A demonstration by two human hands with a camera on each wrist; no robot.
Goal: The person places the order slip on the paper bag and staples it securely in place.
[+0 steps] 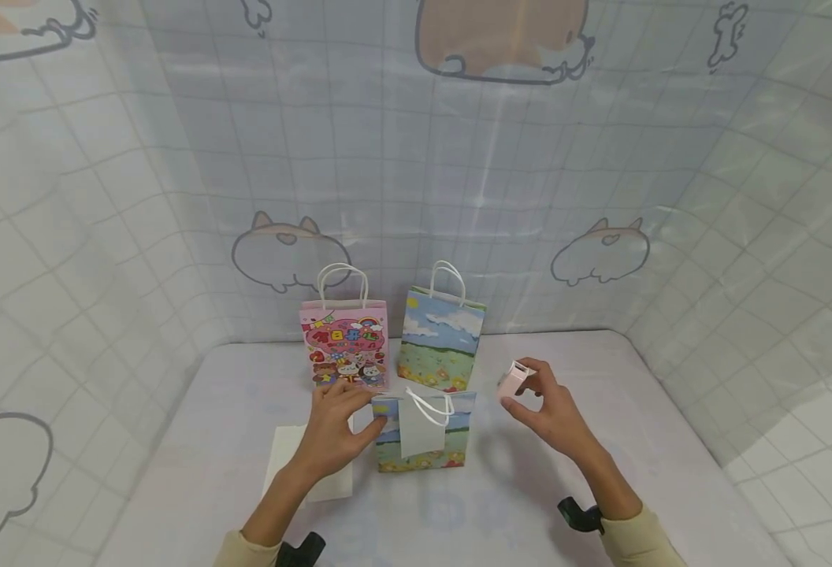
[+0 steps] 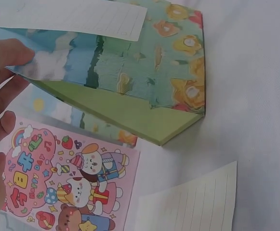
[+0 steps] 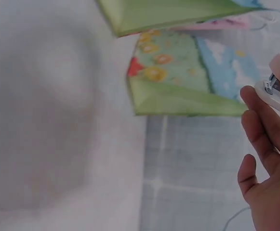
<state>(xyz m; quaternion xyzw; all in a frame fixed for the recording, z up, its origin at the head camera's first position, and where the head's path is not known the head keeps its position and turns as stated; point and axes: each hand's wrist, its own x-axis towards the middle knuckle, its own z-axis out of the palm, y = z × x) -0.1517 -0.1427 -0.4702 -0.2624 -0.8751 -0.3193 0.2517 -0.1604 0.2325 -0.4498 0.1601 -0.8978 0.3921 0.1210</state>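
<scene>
My left hand [image 1: 332,425] pinches the upper left edge of the front paper gift bag [image 1: 388,455], which has a sky-and-flower-meadow print and green sides. Against that bag's front hangs a lined slip of paper [image 1: 419,435], with the white handle cord [image 1: 436,409] drooping over it. In the left wrist view the thumb lies on the printed face of the bag, the other fingers behind it. To the right of the bag, my right hand [image 1: 556,411] holds a small pink-and-white stapler [image 1: 511,379] above the table. The right wrist view shows its metal part [image 3: 277,87] between the pink and white halves.
Behind the front bag stand a pink cartoon gift bag [image 1: 345,339] and, to its right, another meadow-print bag [image 1: 439,339]. A lined sheet of paper [image 1: 332,482] lies on the table near my left forearm. Patterned cloth [image 1: 515,157] rises behind and at both sides.
</scene>
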